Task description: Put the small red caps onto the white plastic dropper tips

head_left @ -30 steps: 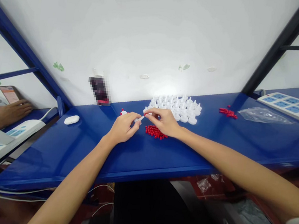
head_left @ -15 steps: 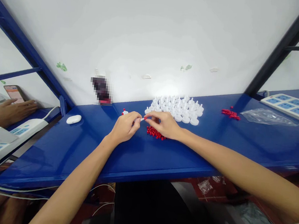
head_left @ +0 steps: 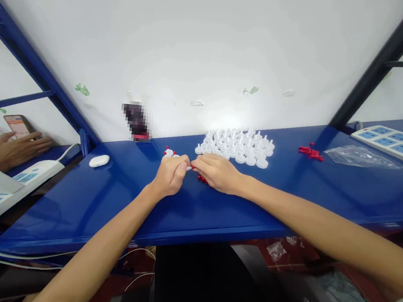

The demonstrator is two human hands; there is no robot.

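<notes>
My left hand [head_left: 171, 175] is closed around a white nozzle cap [head_left: 189, 168], and only its narrow spout shows. My right hand [head_left: 222, 173] meets it fingertip to fingertip, pinching a small red tip cap [head_left: 192, 167] at the spout's end. Whether the red cap is fully seated is hidden by the fingers. Under my right hand lies a pile of loose red tip caps [head_left: 203, 179], mostly covered. Just behind it, many white nozzle caps [head_left: 246, 148] stand spout up in a cluster. Beyond my left hand are several white nozzle caps with red tips [head_left: 169, 152], partly hidden.
On the blue table [head_left: 117, 209] are a white earbud case [head_left: 99, 161], a second red heap [head_left: 311, 153], a clear plastic bag [head_left: 359, 156] and a power strip [head_left: 398, 143]. At left, another person's hand [head_left: 19, 150] rests by a phone [head_left: 16, 126] near another power strip [head_left: 15, 190].
Both hands have dropped slightly toward me and drawn together around the nozzle cap. The fingers of my right hand have flattened, covering more of the red pile.
</notes>
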